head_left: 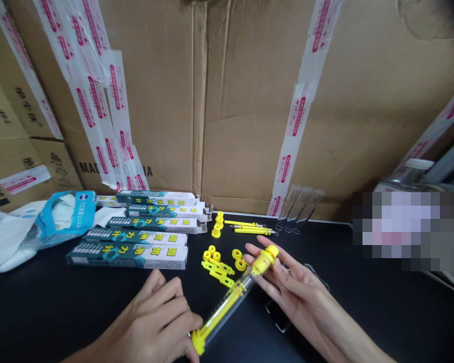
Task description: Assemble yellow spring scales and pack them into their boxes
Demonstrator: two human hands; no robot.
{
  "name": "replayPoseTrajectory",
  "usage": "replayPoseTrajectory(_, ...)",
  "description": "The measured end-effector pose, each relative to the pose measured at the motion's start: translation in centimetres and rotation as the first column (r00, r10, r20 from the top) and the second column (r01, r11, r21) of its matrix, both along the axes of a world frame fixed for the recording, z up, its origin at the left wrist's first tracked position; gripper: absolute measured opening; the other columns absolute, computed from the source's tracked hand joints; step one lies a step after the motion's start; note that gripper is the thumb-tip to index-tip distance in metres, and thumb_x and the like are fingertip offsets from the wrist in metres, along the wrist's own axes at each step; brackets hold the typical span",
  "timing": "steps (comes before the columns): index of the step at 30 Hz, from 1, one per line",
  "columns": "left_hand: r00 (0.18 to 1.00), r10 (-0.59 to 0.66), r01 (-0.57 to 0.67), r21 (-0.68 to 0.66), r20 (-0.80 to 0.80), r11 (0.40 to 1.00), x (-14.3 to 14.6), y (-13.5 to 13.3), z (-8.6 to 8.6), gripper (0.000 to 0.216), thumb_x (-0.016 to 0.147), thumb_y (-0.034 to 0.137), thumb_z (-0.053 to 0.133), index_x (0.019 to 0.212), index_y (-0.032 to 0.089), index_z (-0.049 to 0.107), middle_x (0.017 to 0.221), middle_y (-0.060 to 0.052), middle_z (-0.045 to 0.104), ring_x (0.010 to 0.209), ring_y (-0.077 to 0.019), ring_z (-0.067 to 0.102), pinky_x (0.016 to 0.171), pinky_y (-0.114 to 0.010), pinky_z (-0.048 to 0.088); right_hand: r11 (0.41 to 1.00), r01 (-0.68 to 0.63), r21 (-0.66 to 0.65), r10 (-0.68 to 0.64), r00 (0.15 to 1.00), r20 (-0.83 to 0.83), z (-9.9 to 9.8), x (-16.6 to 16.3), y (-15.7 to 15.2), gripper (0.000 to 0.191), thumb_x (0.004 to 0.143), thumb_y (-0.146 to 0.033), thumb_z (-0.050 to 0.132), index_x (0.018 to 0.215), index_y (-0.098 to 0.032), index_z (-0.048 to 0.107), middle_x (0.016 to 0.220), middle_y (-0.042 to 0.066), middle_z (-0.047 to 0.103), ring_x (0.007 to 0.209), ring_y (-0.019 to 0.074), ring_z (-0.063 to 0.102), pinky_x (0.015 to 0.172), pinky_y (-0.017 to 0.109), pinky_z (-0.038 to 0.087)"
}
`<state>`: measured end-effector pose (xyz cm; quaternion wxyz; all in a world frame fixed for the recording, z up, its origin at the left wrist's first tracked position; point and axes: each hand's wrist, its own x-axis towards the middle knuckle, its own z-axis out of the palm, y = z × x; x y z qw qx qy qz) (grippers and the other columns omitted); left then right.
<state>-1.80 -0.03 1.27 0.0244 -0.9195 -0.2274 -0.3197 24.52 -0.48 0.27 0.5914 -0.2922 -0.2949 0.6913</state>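
Observation:
A clear tubular spring scale (227,305) with yellow end caps and a yellow inner rod slants between my hands, above the black tabletop. Its lower cap is pinched by my left hand (161,317), whose other fingers are curled. Around the upper yellow cap, my right hand (291,282) closes with the thumb on one side and fingers behind. Just beyond the tube lie flat yellow plates (218,272) and small yellow rings (239,259). Yellow rods with springs and hooks (249,229) rest farther back. Partly behind my right hand, a metal wire loop (278,317) shows on the table.
Several printed cardboard boxes (128,256) are lined up at the left. Behind them stands a large taped carton wall (245,111). A blue plastic packet (68,217) and white gloves (11,237) sit at far left. Wire hooks (289,229) lie near the carton.

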Motion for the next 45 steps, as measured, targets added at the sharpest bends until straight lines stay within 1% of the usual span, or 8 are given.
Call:
replayPoseTrajectory(6, 0.996, -0.017, 0.015, 0.024, 0.091, 1.0, 0.1, 0.3, -2.6, 0.025, 0.102, 0.031, 0.053, 0.084, 0.02, 0.066, 0.062, 0.003, 0.063, 0.06, -0.0162, 0.049, 0.062, -0.034, 0.029, 0.999, 0.015, 0.029, -0.016, 1.0, 0.003, -0.5, 0.0, 0.1, 0.018, 0.088, -0.023, 0.074, 0.106, -0.02, 0.073, 0.128, 0.011, 0.072, 0.12, 0.0244, 0.066, 0.104, 0.036, 0.052)
replayPoseTrajectory(14, 0.996, -0.048, 0.047, -0.017, -0.069, 0.999, -0.1, 0.0, -0.1, 0.016, 0.098, 0.027, 0.06, 0.086, 0.017, 0.066, 0.067, 0.002, 0.065, 0.063, -0.0155, 0.053, 0.062, -0.032, 0.033, 0.999, 0.034, 0.004, -0.034, 0.999, -0.011, -0.7, 0.1, 0.2, 0.02, 0.087, -0.021, 0.075, 0.107, -0.02, 0.072, 0.124, 0.012, 0.074, 0.117, 0.0236, 0.068, 0.099, 0.034, 0.055)
replayPoseTrajectory(18, 0.996, -0.014, 0.011, 0.038, 0.083, 0.999, 0.0, 0.2, -1.7, 0.031, 0.104, 0.033, 0.048, 0.082, 0.019, 0.065, 0.06, 0.002, 0.061, 0.059, -0.0165, 0.049, 0.061, -0.034, 0.03, 0.999, 0.032, -0.014, -0.031, 0.999, 0.016, -0.4, 0.0, 0.2, 0.035, 0.087, -0.025, 0.075, 0.121, -0.025, 0.068, 0.127, 0.01, 0.073, 0.119, 0.0241, 0.066, 0.106, 0.039, 0.051)
replayPoseTrajectory(23, 0.996, -0.02, 0.017, 0.032, 0.084, 0.999, -0.1, 0.4, -2.9, 0.025, 0.102, 0.033, 0.053, 0.084, 0.02, 0.066, 0.062, 0.002, 0.063, 0.06, -0.0166, 0.05, 0.062, -0.034, 0.031, 0.999, 0.032, -0.004, -0.032, 0.999, 0.031, -0.1, 0.0, 0.1, 0.018, 0.081, -0.028, 0.081, 0.095, -0.019, 0.073, 0.123, 0.013, 0.074, 0.123, 0.0299, 0.064, 0.111, 0.047, 0.044)
replayPoseTrajectory(27, 0.995, -0.026, 0.021, 0.05, 0.095, 0.999, 0.0, 0.3, -2.3, 0.031, 0.104, 0.033, 0.048, 0.082, 0.02, 0.065, 0.06, 0.002, 0.063, 0.059, -0.0165, 0.049, 0.061, -0.034, 0.031, 0.999, 0.034, -0.014, -0.034, 0.998, 0.043, -0.6, 0.0, 0.2, 0.015, 0.082, -0.029, 0.081, 0.085, -0.017, 0.071, 0.122, 0.015, 0.074, 0.124, 0.0312, 0.062, 0.112, 0.048, 0.043)
replayPoseTrajectory(34, 0.996, -0.02, 0.014, 0.071, 0.087, 0.997, 0.3, 0.3, -2.0, 0.031, 0.103, 0.03, 0.049, 0.08, 0.018, 0.065, 0.06, 0.002, 0.06, 0.058, -0.0164, 0.048, 0.059, -0.033, 0.029, 0.999, 0.024, -0.027, -0.024, 1.0, 0.017, -0.5, 0.1, 0.2, 0.037, 0.086, -0.025, 0.077, 0.122, -0.026, 0.069, 0.124, 0.009, 0.075, 0.12, 0.0234, 0.066, 0.109, 0.039, 0.048)
replayPoseTrajectory(41, 0.998, -0.041, 0.042, 0.02, -0.057, 0.999, -0.1, 0.0, 0.2, 0.019, 0.1, 0.026, 0.056, 0.087, 0.018, 0.068, 0.066, 0.002, 0.066, 0.062, -0.0162, 0.053, 0.062, -0.032, 0.034, 0.999, 0.012, -0.041, -0.012, 1.0, -0.002, 0.1, 0.2, 0.0, 0.033, 0.085, -0.025, 0.078, 0.117, -0.025, 0.073, 0.125, 0.008, 0.074, 0.118, 0.0249, 0.067, 0.11, 0.042, 0.046)
replayPoseTrajectory(45, 0.998, -0.035, 0.037, 0.025, -0.047, 0.999, -0.2, -0.1, 0.8, 0.021, 0.1, 0.028, 0.056, 0.085, 0.018, 0.068, 0.065, 0.002, 0.066, 0.061, -0.016, 0.053, 0.062, -0.032, 0.036, 0.999, 0.03, -0.044, -0.03, 1.0, 0.007, -0.3, 0.1, 0.0, 0.015, 0.081, -0.024, 0.081, 0.094, -0.019, 0.076, 0.119, 0.01, 0.077, 0.118, 0.0275, 0.067, 0.11, 0.045, 0.045)
